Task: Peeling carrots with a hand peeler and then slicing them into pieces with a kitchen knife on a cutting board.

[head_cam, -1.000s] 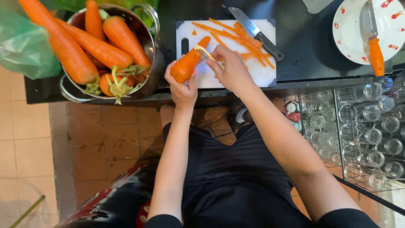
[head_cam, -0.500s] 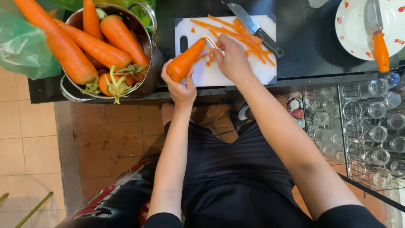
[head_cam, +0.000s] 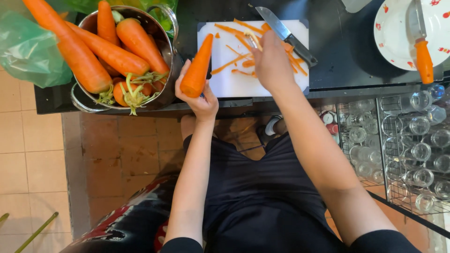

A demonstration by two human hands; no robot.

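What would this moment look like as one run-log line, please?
left hand: holds carrot | right hand: peeler over cutting board | peels on board

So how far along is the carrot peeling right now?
Early on, by the look of it. Done: orange peel strips lie on the white cutting board. In hand: the left hand holds a carrot over the board while the right hand holds a peeler. Left: several unpeeled carrots sit in the metal pot.
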